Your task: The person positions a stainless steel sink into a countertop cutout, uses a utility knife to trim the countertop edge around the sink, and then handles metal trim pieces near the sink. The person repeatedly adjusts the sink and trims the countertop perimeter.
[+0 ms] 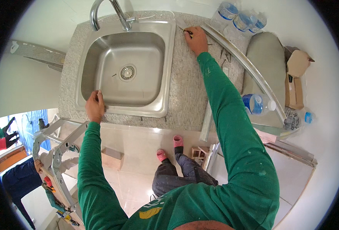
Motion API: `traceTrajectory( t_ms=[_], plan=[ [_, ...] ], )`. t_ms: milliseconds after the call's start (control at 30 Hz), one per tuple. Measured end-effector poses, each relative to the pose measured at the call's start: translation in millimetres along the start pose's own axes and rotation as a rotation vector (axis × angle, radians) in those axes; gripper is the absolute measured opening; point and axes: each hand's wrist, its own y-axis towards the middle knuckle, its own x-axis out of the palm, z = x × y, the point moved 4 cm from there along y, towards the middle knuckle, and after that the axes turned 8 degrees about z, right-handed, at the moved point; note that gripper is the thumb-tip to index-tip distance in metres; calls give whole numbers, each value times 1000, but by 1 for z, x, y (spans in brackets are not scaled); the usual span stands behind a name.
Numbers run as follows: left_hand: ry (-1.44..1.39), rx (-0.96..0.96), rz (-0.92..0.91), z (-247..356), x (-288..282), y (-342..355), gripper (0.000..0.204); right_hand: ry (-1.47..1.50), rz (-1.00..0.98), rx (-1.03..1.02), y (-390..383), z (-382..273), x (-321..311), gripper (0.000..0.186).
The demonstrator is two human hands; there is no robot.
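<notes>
Bordering one sink (138, 91), two hands (95, 107)

Pale-flecked green sleeves (232, 111); pink shoes (178, 141)

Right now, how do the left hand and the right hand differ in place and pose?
Place: the left hand is at the near left corner of the sink; the right hand is over the countertop beside the far right corner.
Hold: the right hand grips a slim thing, its kind unclear; the left hand's fingers bunch together, with nothing clearly held.
Shared: both are bare, below green sleeves.
</notes>
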Motion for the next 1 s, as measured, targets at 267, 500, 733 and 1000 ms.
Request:
traceTrajectory(
  t_ms=[267, 500, 733, 1000],
  plan=[
    [-19, 16, -21, -9, 5, 0, 38, -49, 58, 101, -11, -21, 10, 23],
    [4, -16, -63, 9, 1, 2, 36, -105, 53, 96, 17, -25, 35, 26],
    [-13, -7, -55, -3, -3, 1, 37, -66, 96, 50, 17, -31, 42, 27],
    [-66, -7, -33, 1, -3, 0, 34, -17, 106, 92, 16, -27, 37, 26]
  ],
)
